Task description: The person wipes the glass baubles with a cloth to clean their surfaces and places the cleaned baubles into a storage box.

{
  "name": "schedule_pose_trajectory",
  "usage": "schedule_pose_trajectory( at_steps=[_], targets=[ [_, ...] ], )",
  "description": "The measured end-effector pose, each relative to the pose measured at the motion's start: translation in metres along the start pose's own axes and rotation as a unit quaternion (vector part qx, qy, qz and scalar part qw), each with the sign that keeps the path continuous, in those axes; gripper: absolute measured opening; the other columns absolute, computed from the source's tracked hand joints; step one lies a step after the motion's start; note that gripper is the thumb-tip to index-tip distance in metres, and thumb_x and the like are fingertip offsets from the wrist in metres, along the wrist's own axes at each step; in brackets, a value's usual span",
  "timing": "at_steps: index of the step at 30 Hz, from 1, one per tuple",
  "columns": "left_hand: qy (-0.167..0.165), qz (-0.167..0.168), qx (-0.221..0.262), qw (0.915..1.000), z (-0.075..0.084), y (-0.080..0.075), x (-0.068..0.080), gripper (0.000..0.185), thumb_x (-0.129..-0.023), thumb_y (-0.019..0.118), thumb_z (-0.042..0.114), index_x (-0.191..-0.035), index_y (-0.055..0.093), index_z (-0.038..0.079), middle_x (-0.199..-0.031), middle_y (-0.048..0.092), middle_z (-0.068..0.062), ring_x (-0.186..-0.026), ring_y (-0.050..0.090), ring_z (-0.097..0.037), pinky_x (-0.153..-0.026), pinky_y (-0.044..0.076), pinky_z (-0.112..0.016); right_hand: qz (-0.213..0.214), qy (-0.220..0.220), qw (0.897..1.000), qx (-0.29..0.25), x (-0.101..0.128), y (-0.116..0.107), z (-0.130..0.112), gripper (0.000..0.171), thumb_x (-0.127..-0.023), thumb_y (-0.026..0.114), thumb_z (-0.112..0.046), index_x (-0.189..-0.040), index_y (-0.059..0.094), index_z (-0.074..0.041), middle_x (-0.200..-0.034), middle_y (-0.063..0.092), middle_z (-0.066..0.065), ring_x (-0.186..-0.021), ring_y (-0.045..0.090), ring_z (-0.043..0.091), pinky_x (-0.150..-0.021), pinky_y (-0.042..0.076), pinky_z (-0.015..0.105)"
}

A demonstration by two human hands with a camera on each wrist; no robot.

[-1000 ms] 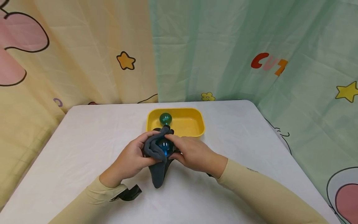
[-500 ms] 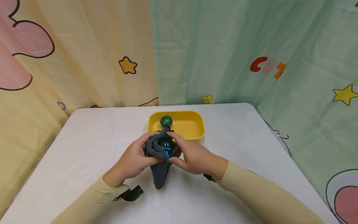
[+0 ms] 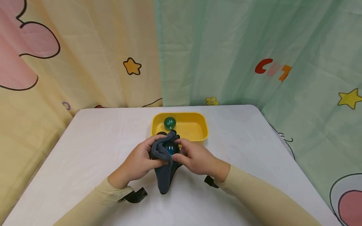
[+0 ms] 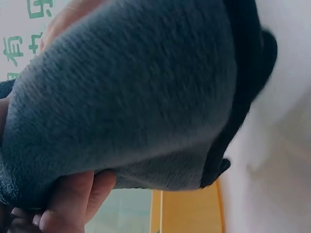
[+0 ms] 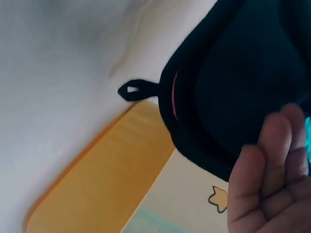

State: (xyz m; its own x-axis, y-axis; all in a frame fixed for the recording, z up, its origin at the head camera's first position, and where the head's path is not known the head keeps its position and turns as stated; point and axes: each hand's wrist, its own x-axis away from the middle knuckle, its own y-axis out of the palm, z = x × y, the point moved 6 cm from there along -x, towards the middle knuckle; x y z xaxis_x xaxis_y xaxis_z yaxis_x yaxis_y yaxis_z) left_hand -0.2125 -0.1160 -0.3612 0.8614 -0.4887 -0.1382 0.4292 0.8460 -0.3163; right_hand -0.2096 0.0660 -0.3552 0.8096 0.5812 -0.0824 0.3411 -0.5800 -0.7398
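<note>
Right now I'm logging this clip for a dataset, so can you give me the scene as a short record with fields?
left hand: left hand grips the grey cloth round the blue ball
right hand: right hand pinches the same cloth from the other side
held object: glossy blue ball, partly wrapped, showing between the folds
cloth: its loose end trails toward the person on the white table
tray: yellow tray just beyond the hands
tray contents: one green ball near its left end
backdrop: cartoon-printed curtains

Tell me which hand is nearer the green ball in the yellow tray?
Right, narrowly. The right hand sits just below the yellow tray; the left hand lies further left of the green ball. Both hold the grey cloth.
</note>
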Motion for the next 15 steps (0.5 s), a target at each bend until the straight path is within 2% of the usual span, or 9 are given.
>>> schedule_pose_trajectory(
  at_steps=[4, 6, 8, 10, 12, 13, 15],
  targets=[
    [0.005, 0.017, 0.010, 0.9998, 0.000, -0.003, -0.001, 0.071, -0.087, 0.085, 0.008, -0.150, 0.051, 0.012, -0.140, 0.067, -0.015, -0.120, 0.067, -0.028, -0.096, 0.059, -0.027, 0.009, -0.009, 1.000, 0.003, 0.000, 0.003, -0.004, 0.066, -0.105, 0.067, -0.027, -0.159, 0.035, -0.004, -0.099, 0.071, -0.003, -0.081, 0.062, 0.007, -0.077, 0.058, 0.023],
    [0.004, 0.019, 0.018, 0.9996, 0.000, -0.004, -0.001, 0.073, -0.087, 0.086, 0.008, -0.150, 0.050, 0.011, -0.142, 0.066, -0.015, -0.124, 0.066, -0.029, -0.097, 0.059, -0.026, 0.008, -0.018, 1.000, 0.024, 0.001, 0.004, -0.007, 0.072, -0.103, 0.070, -0.023, -0.162, 0.031, -0.007, -0.114, 0.072, 0.002, -0.091, 0.066, 0.009, -0.087, 0.061, 0.027],
    [0.006, 0.020, 0.021, 0.9996, 0.001, -0.004, 0.001, 0.073, -0.087, 0.086, 0.008, -0.151, 0.050, 0.011, -0.144, 0.064, -0.016, -0.126, 0.065, -0.030, -0.098, 0.058, -0.026, 0.015, -0.035, 0.997, 0.068, 0.002, 0.003, -0.011, 0.075, -0.101, 0.073, -0.022, -0.162, 0.031, -0.008, -0.120, 0.072, 0.004, -0.095, 0.069, 0.011, -0.092, 0.061, 0.030],
    [0.009, 0.018, 0.023, 0.9995, 0.003, -0.004, 0.002, 0.072, -0.087, 0.086, 0.008, -0.150, 0.051, 0.012, -0.144, 0.064, -0.016, -0.127, 0.065, -0.030, -0.099, 0.058, -0.026, 0.031, -0.057, 0.990, 0.127, 0.004, 0.001, -0.014, 0.074, -0.099, 0.075, -0.024, -0.160, 0.036, -0.009, -0.119, 0.073, 0.004, -0.094, 0.069, 0.013, -0.091, 0.062, 0.032],
    [0.010, 0.012, 0.023, 0.9996, 0.006, -0.002, 0.004, 0.071, -0.088, 0.085, 0.008, -0.149, 0.052, 0.013, -0.145, 0.064, -0.015, -0.125, 0.066, -0.029, -0.098, 0.059, -0.027, 0.044, -0.073, 0.983, 0.162, 0.006, -0.001, -0.016, 0.072, -0.097, 0.076, -0.028, -0.156, 0.041, -0.007, -0.111, 0.074, 0.003, -0.090, 0.069, 0.013, -0.088, 0.062, 0.032],
    [0.010, 0.008, 0.021, 0.9997, 0.006, -0.002, 0.004, 0.070, -0.088, 0.085, 0.008, -0.149, 0.052, 0.013, -0.144, 0.064, -0.016, -0.123, 0.067, -0.028, -0.097, 0.059, -0.027, 0.048, -0.077, 0.981, 0.169, 0.007, -0.003, -0.016, 0.071, -0.096, 0.077, -0.030, -0.154, 0.043, -0.007, -0.107, 0.074, 0.001, -0.088, 0.068, 0.012, -0.085, 0.061, 0.030],
    [0.007, -0.001, 0.018, 0.9998, 0.007, -0.001, 0.005, 0.068, -0.088, 0.085, 0.008, -0.148, 0.052, 0.014, -0.144, 0.065, -0.015, -0.118, 0.068, -0.026, -0.095, 0.061, -0.028, 0.040, -0.069, 0.986, 0.144, 0.007, -0.004, -0.015, 0.068, -0.096, 0.077, -0.032, -0.151, 0.046, -0.005, -0.100, 0.074, -0.001, -0.084, 0.067, 0.009, -0.080, 0.060, 0.027]
  ],
)
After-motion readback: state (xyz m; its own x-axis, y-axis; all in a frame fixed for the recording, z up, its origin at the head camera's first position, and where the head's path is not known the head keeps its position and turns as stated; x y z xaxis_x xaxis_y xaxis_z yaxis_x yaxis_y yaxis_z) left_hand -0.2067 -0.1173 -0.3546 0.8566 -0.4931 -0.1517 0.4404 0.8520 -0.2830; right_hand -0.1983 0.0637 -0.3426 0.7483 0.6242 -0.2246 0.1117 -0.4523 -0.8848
